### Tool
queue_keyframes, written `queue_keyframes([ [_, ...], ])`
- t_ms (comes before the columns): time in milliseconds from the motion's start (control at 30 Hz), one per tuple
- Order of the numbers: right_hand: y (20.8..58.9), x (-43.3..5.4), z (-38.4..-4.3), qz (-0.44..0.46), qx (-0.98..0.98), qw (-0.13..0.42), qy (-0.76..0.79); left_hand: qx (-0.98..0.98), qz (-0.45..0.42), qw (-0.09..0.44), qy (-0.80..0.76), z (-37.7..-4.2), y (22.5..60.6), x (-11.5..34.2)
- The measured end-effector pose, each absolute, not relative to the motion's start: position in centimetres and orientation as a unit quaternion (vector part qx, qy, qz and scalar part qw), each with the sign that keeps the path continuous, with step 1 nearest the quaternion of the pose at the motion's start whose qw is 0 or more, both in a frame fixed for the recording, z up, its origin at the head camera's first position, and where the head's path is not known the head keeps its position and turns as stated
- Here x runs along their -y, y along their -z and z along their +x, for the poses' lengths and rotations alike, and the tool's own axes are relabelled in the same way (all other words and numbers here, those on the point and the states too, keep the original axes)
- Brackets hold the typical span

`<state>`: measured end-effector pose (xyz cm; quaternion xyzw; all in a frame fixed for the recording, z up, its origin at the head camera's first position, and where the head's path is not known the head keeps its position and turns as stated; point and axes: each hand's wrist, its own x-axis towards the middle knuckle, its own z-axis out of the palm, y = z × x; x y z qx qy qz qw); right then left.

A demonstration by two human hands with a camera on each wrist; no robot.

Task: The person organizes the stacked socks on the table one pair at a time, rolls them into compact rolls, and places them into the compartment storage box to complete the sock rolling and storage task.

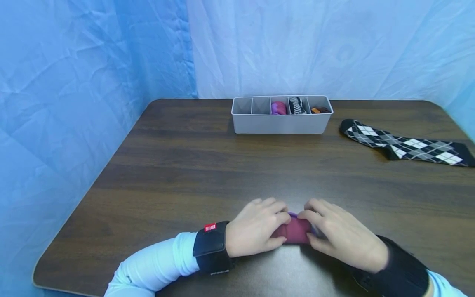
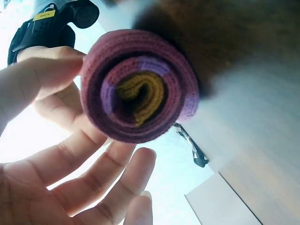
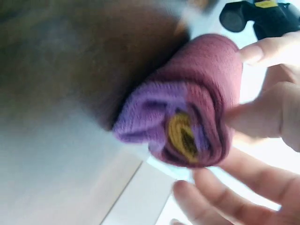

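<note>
A person in light blue sleeves [image 1: 159, 262] works at a dark wood-grain table [image 1: 178, 173], both bare hands near each other in front of the body. Between them lies a knitted rolled sock [image 1: 295, 231], mostly dusky pink with purple patches. The left hand [image 1: 256, 227] pinches its left end, thumb on the near side and fingers on the far side; the right hand [image 1: 341, 233] holds the right end in the same way. I cannot tell whether the roll's underside touches the wood. Seen from the left wrist, that end is a round spiral with a mustard-yellow core; at the right hand's end a purple fold bulges loosely beside the yellow. Each wrist wears a black strap [image 1: 211, 247].

Well beyond the hands, roughly straight ahead, stands a pale grey box [image 1: 280, 124] divided into five compartments in a row. Counting from the left-hand side, the third holds a pink and purple roll [image 1: 279, 108], the fourth a black-and-white striped bundle [image 1: 297, 106], the fifth something brown and orange [image 1: 320, 110]. Beyond and to the right of the right hand, a black, grey and white argyle sock [image 1: 412, 144] lies flat. Blue sheeting [image 1: 74, 82] hangs behind the table and along its left side.
</note>
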<state>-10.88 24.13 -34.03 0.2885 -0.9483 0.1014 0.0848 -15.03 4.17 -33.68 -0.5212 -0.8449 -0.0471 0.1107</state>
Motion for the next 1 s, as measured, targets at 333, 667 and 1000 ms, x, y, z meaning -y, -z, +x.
queue_keyframes([
  [333, 34.0, -23.7, -10.4, 0.331, 0.926, 0.157, -0.091, 0.847, -0.52, 0.109, 0.035, -15.2, 33.7, -4.1],
  [667, 34.0, -23.5, -10.6, 0.317, 0.937, 0.09, -0.115, 0.852, -0.518, 0.029, 0.073, -15.8, 33.4, -4.0],
  [1000, 33.9, -23.9, -11.3, 0.307, 0.935, 0.055, -0.166, 0.831, -0.544, 0.095, 0.065, -15.1, 33.4, -4.4],
])
